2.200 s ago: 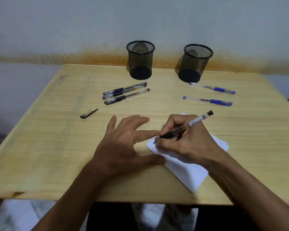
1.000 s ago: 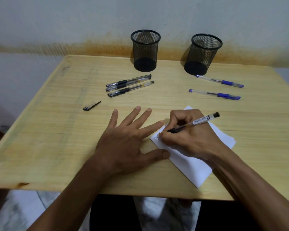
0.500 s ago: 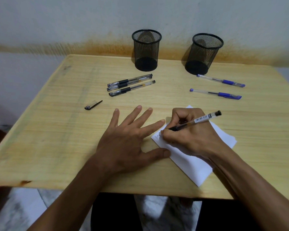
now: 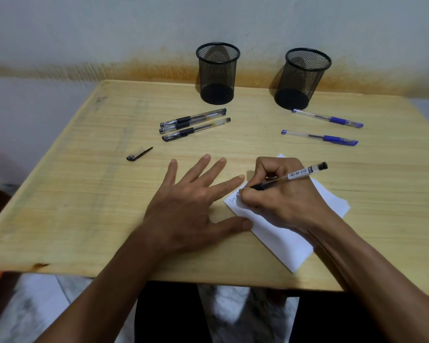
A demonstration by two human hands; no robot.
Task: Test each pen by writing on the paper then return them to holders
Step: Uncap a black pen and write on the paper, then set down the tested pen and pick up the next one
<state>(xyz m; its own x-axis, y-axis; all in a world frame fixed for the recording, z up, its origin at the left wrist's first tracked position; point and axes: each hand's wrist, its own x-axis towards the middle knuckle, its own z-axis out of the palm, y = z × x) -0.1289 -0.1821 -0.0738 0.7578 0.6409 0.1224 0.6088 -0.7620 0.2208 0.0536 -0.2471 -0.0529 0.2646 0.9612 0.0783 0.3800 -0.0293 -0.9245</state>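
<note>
Testing a black pen (image 4: 286,178): right hand (image 4: 281,194) grips it, tip on the paper (image 4: 280,233); left hand (image 4: 191,206) lies flat, fingers spread, beside the paper. Next, recapping with the cap (image 4: 139,154) left of the paper.

The right hand (image 4: 286,201) grips a black pen (image 4: 289,177) writing on paper (image 4: 280,233); the left hand (image 4: 191,209) lies flat.

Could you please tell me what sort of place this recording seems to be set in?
Probably a plain room at home, set up as a writing spot: a bare wooden table pushed against a stained wall, two mesh holders, loose pens, and paper.
</note>
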